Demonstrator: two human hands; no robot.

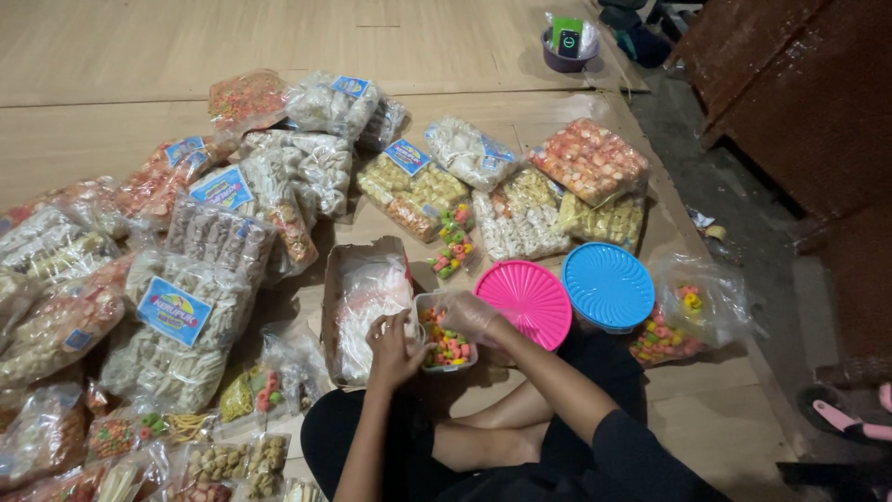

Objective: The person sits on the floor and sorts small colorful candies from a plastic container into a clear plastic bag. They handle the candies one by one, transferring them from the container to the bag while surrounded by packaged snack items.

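A small clear plastic tub filled with colourful ring-shaped snacks sits on the floor in front of my crossed legs. My left hand grips its left side. My right hand, covered by a thin clear plastic glove, rests on the tub's far right rim above the snacks. A cardboard box lined with clear plastic bags lies just left of the tub. A round pink lid and a round blue lid lie to the right.
Several clear bags of crackers and snacks cover the wooden floor to the left and ahead. A loose bag of colourful rings lies right of the blue lid. A purple bowl stands far back. Pink sandals lie at right.
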